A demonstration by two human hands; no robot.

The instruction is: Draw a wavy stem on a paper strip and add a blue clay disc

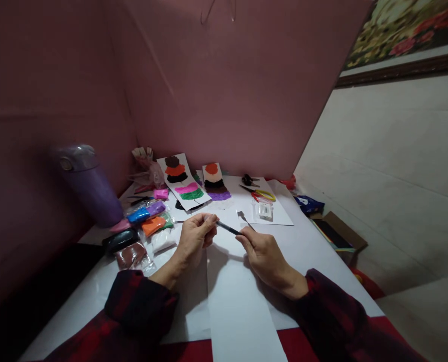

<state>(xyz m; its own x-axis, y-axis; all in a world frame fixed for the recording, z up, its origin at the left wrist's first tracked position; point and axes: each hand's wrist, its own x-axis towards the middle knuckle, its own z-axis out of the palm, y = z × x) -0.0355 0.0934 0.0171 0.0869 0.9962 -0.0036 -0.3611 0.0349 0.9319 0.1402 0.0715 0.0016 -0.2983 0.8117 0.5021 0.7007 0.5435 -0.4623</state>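
Note:
A dark, slim pen (228,228) is held level above the table between my two hands. At its left end, the fingers of my left hand (197,235) are pinched together. My right hand (263,255) is closed around the other end. Just behind the right fingers is a thin tool with a small pale square tip (241,214); whether the hand touches it I cannot tell. Below both hands lies a long blank white paper strip (242,317), reaching over the table's near edge.
Bagged coloured clay packs (153,225) lie left, near a purple bottle (92,186). Painted paper cards (184,183) rest at the back. Yellow-and-red scissors (263,194), a small white packet (265,211) and keys (248,179) lie right of them. A pink partition (224,90) stands behind.

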